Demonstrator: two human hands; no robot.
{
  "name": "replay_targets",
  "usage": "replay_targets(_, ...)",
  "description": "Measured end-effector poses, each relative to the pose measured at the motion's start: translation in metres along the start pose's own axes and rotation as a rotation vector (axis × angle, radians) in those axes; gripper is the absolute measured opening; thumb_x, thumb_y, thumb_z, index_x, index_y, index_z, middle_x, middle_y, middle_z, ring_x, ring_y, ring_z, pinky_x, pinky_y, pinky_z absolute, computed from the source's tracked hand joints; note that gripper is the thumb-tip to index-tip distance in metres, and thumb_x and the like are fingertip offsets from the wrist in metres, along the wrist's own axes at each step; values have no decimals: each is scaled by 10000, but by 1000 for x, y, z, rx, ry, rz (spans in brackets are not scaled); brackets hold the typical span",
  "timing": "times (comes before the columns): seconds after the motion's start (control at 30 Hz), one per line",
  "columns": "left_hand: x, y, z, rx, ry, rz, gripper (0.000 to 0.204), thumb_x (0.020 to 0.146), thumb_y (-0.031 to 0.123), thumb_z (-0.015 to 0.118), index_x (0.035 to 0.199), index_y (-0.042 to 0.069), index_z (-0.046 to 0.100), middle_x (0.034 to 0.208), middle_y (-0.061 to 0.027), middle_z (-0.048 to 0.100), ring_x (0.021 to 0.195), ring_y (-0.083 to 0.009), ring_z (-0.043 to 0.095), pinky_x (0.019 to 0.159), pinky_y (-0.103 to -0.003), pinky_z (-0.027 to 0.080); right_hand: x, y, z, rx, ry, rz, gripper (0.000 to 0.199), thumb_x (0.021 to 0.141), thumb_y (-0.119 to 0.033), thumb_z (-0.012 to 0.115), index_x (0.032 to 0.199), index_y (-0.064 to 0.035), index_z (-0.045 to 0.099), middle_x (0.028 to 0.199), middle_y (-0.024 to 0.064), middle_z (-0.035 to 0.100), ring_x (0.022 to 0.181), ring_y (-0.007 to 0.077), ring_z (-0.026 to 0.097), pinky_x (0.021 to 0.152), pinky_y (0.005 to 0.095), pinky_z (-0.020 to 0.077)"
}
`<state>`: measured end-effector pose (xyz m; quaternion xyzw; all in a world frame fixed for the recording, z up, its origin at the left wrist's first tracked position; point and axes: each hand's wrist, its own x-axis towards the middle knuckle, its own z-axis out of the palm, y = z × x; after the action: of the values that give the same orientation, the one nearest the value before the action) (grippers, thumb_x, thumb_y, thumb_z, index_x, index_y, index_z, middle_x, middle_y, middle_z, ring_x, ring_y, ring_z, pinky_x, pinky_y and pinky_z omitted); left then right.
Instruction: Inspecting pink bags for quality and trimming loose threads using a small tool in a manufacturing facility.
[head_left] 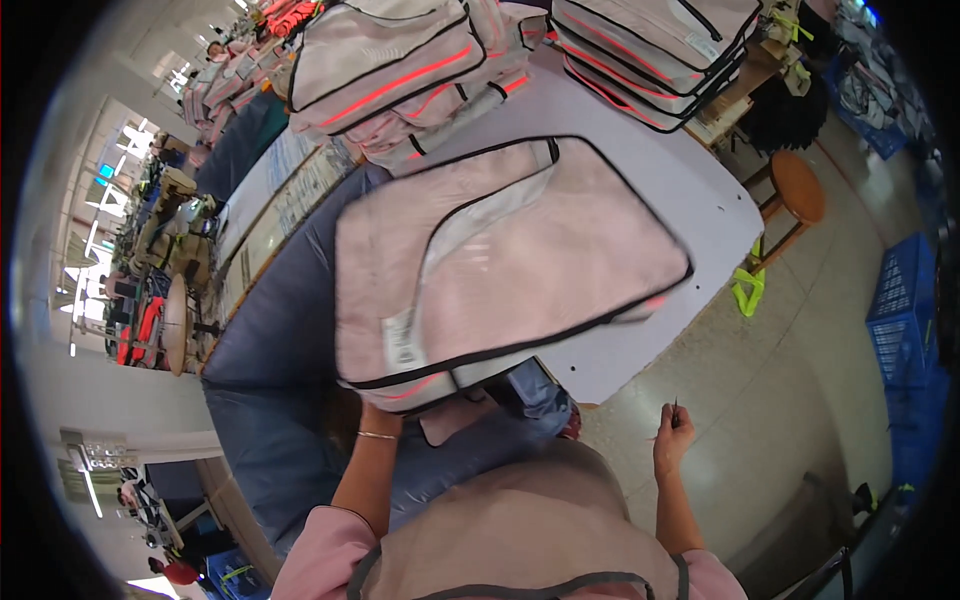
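Apron-front nearest. My left hand (372, 412) grips pink bag panel (500, 260) from beneath, lifted over white table (700, 200). My right hand (673, 437) pinches small pointed tool (675, 405), well right. Inspection step, I judge; next needs tool at seam.

— Left hand (372, 408)? Hidden under the near edge of the pale pink panel (500, 260); only wrist and bracelet (377, 435) showing.

— Grip impossible to tell, then. Panel itself blurred, especially at the right corner.

— Right hand (673, 435): pinching something thin and dark (675, 405), too small to identify.

— Stacks of panels (650, 50) at the far side of the table (690, 200): cut off by the top edge.

— Far left, people and machines (165, 240): tiny, warped, unreadable.

— Blue crates (905, 320): clipped by the dark rim on the right.
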<state>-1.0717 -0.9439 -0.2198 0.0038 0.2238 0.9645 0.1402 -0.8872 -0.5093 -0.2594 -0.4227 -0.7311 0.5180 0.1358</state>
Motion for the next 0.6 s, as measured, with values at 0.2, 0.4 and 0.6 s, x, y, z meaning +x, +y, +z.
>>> replay_targets(0.2,-27,-77,14,224,453,-586,739,892,654,331,1409,127,302,1399,-79,418,1229,-252,452,959,-425,411,20,-8,-33,75,59,-95,236,912,-167,574,717,-54,506,602,-70,370,548,34,307,461,228,255)
replay_targets(0.4,15,-95,44,299,418,-391,684,896,613,396,1377,127,380,1372,-51,454,1223,-233,465,1007,-414,386,3,-55,-32,48,81,-74,199,905,-156,587,743,-52,537,641,-82,403,583,21,346,479,203,279)
replay_targets(0.6,8,-111,29,69,402,-378,628,897,562,461,1343,121,432,1330,-44,498,1214,-209,472,1016,-399,384,-55,-110,30,70,-165,-317,81,885,-107,608,859,-33,628,734,-54,525,625,20,445,552,200,415)
